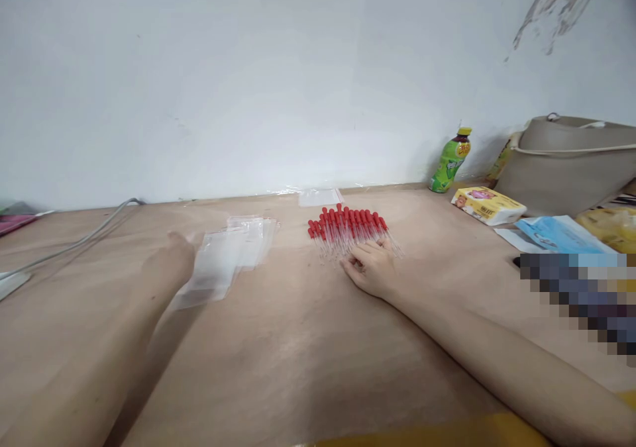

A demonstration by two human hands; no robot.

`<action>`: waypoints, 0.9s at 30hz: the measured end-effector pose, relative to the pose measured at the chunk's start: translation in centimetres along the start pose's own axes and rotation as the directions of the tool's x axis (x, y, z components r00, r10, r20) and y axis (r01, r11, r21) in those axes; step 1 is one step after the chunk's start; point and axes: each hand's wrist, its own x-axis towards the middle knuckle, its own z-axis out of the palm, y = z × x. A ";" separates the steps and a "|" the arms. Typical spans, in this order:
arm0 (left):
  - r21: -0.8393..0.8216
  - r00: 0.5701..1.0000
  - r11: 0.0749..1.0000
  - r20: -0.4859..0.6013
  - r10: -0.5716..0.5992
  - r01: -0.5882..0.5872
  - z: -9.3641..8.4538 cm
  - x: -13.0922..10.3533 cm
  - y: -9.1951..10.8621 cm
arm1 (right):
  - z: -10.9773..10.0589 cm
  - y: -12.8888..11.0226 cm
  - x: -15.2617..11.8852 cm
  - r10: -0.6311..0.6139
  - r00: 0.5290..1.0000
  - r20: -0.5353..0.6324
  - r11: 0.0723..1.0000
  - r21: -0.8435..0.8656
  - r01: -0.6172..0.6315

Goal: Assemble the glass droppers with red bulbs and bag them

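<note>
A cluster of droppers (350, 225) with red rubber bulbs and thin clear tubes lies in a fan on the brown-covered table. My right hand (371, 268) rests at the lower ends of the tubes, its fingers curled in. Whatever lies under those fingers is hidden. On the left, several clear plastic bags (213, 265) are spread in an overlapping pile. Just beside the pile's left side, my left hand (171, 261) is smeared by motion, so its fingers cannot be made out.
Another clear bag (318, 198) lies behind the droppers near the wall. To the right stand a green drink bottle (450, 162), a yellow-and-white tissue pack (487, 205), a blue packet (564, 234) and a grey bag (566, 165). A grey cable (89, 238) crosses the table's left side.
</note>
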 end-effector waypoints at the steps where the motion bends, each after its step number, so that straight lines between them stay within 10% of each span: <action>1: 0.025 1.000 1.000 -0.014 -0.009 0.009 -0.7 0.0 0.7 | 0.0 0.0 0.0 0.000 1.000 0.012 1.000 0.018 0.000; 5: 0.000 0.950 0.950 0.016 0.311 -0.311 -1.8 -0.6 6.1 | -0.2 0.2 0.1 -0.041 0.998 0.041 0.991 0.132 0.035; 10: -0.277 0.669 0.702 0.217 0.711 -0.656 0.5 -3.3 12.4 | -1.0 0.0 0.1 -0.178 0.975 0.132 0.945 0.301 0.132; 12: -0.339 0.625 0.668 0.242 0.742 -0.662 1.3 -4.1 13.3 | -1.4 -0.2 0.2 -0.253 0.945 0.208 0.925 0.339 0.173; 27: -0.360 0.585 0.678 0.343 0.735 -0.641 1.6 -4.8 12.6 | -2.3 -0.7 0.3 -0.420 0.833 0.361 0.873 0.410 0.263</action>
